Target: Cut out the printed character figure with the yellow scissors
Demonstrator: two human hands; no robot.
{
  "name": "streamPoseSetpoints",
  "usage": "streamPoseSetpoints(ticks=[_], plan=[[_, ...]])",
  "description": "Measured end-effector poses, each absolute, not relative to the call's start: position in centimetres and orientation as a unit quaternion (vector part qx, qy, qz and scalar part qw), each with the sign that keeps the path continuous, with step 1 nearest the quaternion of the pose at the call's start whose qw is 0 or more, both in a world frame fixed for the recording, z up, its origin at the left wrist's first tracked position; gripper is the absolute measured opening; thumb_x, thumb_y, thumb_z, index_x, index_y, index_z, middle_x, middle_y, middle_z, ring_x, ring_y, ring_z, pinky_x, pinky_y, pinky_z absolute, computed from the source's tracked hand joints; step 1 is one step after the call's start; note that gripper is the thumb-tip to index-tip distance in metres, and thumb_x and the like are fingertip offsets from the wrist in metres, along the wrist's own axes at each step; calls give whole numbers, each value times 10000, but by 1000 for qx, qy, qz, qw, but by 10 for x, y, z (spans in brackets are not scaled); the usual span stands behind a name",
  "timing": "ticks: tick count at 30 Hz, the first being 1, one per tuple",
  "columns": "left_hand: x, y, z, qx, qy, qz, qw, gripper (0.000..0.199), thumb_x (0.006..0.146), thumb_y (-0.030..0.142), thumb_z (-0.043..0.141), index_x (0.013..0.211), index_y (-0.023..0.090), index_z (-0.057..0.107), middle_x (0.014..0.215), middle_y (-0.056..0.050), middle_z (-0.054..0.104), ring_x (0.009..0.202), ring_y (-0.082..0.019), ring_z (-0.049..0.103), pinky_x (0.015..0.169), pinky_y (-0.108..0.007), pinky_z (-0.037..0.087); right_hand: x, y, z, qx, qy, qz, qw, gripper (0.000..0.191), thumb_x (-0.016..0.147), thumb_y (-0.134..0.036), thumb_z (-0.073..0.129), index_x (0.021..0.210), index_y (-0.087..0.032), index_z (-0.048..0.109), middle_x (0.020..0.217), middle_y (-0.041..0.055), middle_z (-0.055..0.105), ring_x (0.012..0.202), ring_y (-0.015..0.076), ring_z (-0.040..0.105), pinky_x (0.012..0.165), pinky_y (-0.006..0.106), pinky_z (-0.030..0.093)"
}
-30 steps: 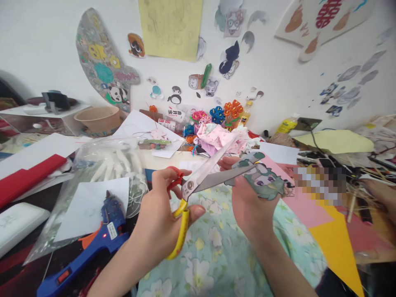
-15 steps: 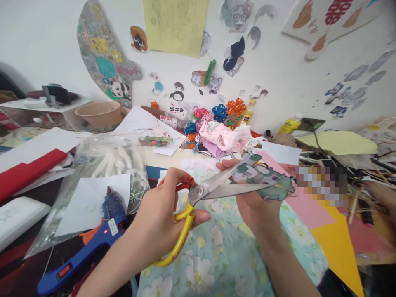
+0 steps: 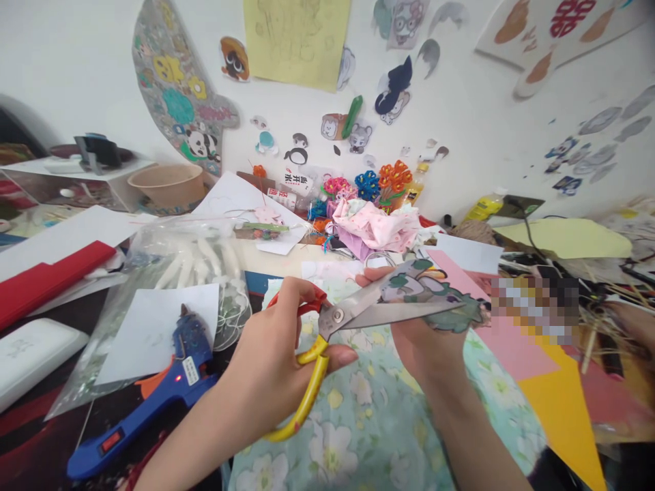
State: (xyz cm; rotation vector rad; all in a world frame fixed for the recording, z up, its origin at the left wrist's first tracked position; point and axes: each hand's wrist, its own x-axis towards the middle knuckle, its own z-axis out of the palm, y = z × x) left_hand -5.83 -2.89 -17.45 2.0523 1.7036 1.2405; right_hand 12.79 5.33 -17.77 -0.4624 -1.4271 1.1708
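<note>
My left hand (image 3: 271,354) is wrapped round the red and yellow handles of a pair of scissors (image 3: 338,316). The two blades point right, parted, with a printed cartoon cutout (image 3: 453,300) between and behind them. That cutout, grey-green with leaf shapes, is gripped by my right hand (image 3: 424,341), whose fingers are partly behind the blades and paper. Below both hands lies a pale green floral cloth (image 3: 358,423).
At the left are a blue glue gun (image 3: 148,409) with a lit red light, a plastic bag (image 3: 138,266) and a white case (image 3: 35,361). Pink paper (image 3: 506,341) and yellow paper (image 3: 568,416) lie right. Another person's hand (image 3: 632,324) shows at the right edge.
The scissor blades have closed slightly over the cutout. The whole view has shifted a little, so the scene sits slightly further right.
</note>
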Motion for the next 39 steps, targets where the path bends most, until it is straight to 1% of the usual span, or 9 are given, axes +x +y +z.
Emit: streamPoseSetpoints(ticks=[6, 10, 15, 17, 23, 26, 30, 33, 39], plan=[[-53, -30, -175, 684, 577, 431, 117, 393, 924, 563, 573, 1114, 289, 366, 817, 24, 587, 601, -153, 518, 591, -287, 428, 122, 49, -179, -200, -584, 517, 593, 211, 799, -282, 830, 997, -318, 767, 1069, 8, 807, 962, 258, 780, 903, 433, 657], [-51, -30, -176, 674, 580, 442, 121, 402, 923, 582, 567, 1109, 283, 374, 821, 18, 589, 619, -159, 532, 607, -302, 445, 119, 46, -178, -205, -575, 518, 600, 202, 791, -314, 836, 982, -319, 770, 1041, 10, 808, 955, 269, 775, 922, 467, 645], [-53, -30, -180, 654, 571, 475, 146, 411, 920, 603, 548, 1108, 269, 400, 710, 53, 475, 567, -151, 496, 537, -266, 377, 118, 47, -178, -263, -546, 516, 605, 155, 773, -333, 846, 913, -316, 783, 935, 23, 803, 915, 284, 770, 848, 484, 659], [-55, -30, -181, 629, 566, 503, 173, 416, 923, 586, 560, 1131, 273, 381, 737, 49, 491, 553, -135, 475, 529, -264, 372, 119, 51, -176, -258, -546, 524, 601, 138, 799, -343, 821, 930, -315, 786, 915, 26, 801, 894, 280, 774, 823, 489, 664], [-59, -30, -170, 561, 554, 570, 231, 354, 960, 536, 557, 1050, 265, 347, 1018, -41, 637, 646, -125, 497, 570, -283, 382, 132, 67, -171, -225, -629, 583, 463, 172, 838, -311, 776, 996, -247, 797, 982, 60, 796, 880, 266, 776, 838, 452, 651], [-56, -28, -166, 545, 538, 601, 231, 372, 963, 570, 549, 1006, 259, 350, 999, -33, 655, 650, -121, 499, 580, -291, 385, 138, 76, -172, -245, -667, 562, 424, 210, 813, -337, 790, 990, -224, 775, 962, 57, 785, 852, 237, 756, 806, 403, 637], [-54, -24, -168, 520, 512, 640, 241, 416, 949, 630, 540, 1004, 258, 362, 928, -9, 650, 540, -86, 450, 504, -274, 349, 143, 84, -176, -270, -731, 500, 379, 188, 833, -335, 755, 955, -192, 756, 934, 51, 767, 875, 213, 720, 792, 344, 608], [-56, -21, -171, 531, 501, 643, 232, 410, 959, 636, 515, 1009, 255, 375, 902, -11, 663, 517, -83, 446, 476, -271, 344, 144, 88, -177, -266, -766, 466, 353, 163, 864, -326, 706, 933, -186, 752, 955, 49, 755, 905, 212, 702, 834, 341, 586], [-57, -19, -171, 526, 509, 639, 238, 402, 968, 633, 495, 1010, 249, 383, 880, -19, 671, 529, -95, 449, 486, -279, 389, 147, 95, -176, -251, -812, 429, 305, 161, 878, -334, 658, 837, -198, 734, 862, 40, 706, 871, 216, 666, 802, 335, 562]])
